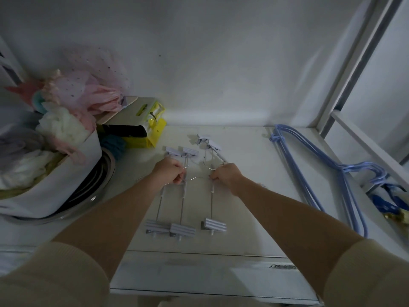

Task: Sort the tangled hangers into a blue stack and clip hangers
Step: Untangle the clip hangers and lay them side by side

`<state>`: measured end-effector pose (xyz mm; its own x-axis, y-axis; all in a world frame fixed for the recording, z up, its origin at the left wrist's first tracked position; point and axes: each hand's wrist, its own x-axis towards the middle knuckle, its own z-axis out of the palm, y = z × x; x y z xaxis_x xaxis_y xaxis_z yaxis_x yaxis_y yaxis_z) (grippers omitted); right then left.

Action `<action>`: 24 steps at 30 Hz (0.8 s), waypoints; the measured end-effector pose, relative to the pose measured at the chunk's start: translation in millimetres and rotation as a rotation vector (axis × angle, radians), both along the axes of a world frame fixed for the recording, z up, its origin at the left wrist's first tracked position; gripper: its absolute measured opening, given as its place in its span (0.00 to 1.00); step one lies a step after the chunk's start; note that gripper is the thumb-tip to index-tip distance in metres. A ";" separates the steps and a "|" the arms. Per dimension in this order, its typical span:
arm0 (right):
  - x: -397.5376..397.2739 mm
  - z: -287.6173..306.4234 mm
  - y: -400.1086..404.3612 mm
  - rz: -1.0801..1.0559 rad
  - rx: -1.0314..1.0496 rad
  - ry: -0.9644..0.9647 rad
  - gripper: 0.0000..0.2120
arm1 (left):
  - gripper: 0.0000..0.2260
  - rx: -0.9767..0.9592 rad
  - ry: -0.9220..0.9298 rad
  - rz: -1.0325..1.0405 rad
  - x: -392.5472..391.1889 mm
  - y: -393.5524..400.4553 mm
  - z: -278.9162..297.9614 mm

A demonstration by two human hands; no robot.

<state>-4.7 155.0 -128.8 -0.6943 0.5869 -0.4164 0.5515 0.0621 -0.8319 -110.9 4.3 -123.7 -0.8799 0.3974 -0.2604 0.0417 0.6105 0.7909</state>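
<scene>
Sleeves [55, 275], white tabletop [250, 196], white wall [210, 52]

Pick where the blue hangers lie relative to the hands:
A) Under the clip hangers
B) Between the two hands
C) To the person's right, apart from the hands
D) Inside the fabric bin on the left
C: the blue hangers lie stacked at the right, clear of both the left hand and the right hand.

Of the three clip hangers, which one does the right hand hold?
The rightmost clip hanger, lying apart from the other two, which sit side by side at the left hand. The right hand grips its hook.
</scene>
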 end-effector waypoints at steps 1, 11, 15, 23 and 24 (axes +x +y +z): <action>-0.3 0.5 -0.7 0.018 0.013 -0.017 0.10 | 0.10 -0.008 0.012 0.007 -0.2 -1.6 -0.7; 3.2 5.9 -5.0 0.158 0.385 -0.097 0.04 | 0.06 -0.106 0.062 -0.003 -0.7 -6.0 -3.5; 9.7 6.9 3.7 0.201 0.722 -0.077 0.14 | 0.09 -0.137 0.082 -0.035 -1.9 -5.3 -2.9; 7.7 6.3 11.6 0.307 0.774 -0.196 0.11 | 0.07 -0.187 0.120 -0.073 -1.0 -3.6 -4.2; 6.4 6.8 10.1 0.337 0.774 -0.163 0.10 | 0.06 -0.194 0.124 -0.077 -1.3 -2.9 -4.9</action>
